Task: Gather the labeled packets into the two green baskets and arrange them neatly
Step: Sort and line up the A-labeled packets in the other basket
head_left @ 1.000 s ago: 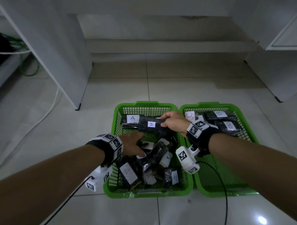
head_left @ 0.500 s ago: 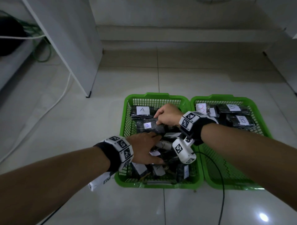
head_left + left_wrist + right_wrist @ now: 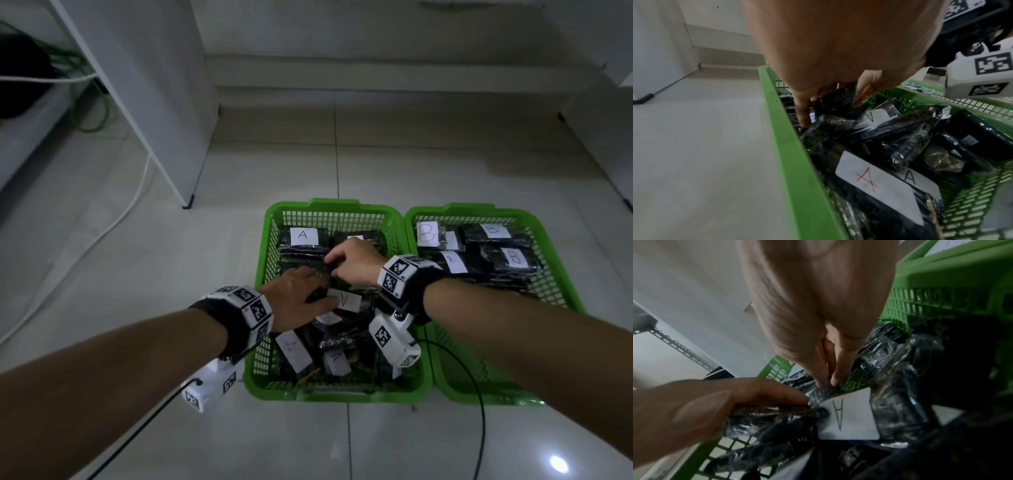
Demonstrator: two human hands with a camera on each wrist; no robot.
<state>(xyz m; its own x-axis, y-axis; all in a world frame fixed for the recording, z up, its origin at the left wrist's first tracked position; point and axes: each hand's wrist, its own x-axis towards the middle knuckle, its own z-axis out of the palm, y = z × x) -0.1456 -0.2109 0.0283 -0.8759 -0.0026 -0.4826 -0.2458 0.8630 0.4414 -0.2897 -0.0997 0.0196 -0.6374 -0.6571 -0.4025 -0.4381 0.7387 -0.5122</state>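
Two green baskets stand side by side on the floor. The left basket (image 3: pixel 334 204) holds black packets labelled A (image 3: pixel 303 235), neat at the back and jumbled in front. The right basket (image 3: pixel 452 208) holds stacked packets labelled B (image 3: pixel 513 258). Both hands are inside the left basket, close together. My right hand (image 3: pixel 342 262) pinches the edge of a black packet (image 3: pixel 890 402) just above its A label. My left hand (image 3: pixel 306 291) curls its fingers round a black packet (image 3: pixel 835 101), thumb lying on top. Whether both hold the same packet I cannot tell.
A white cabinet panel (image 3: pixel 154 102) stands on the tiled floor to the left, with a white cable (image 3: pixel 132 205) and green cables (image 3: pixel 90 113) beyond it. A low step (image 3: pixel 376 75) runs along the back wall. A black wrist-camera cable (image 3: pixel 481 394) hangs over the right basket.
My right hand has brought its packet down from the back of the left basket towards the middle. My left hand has moved forward to meet it; the two hands now almost touch.
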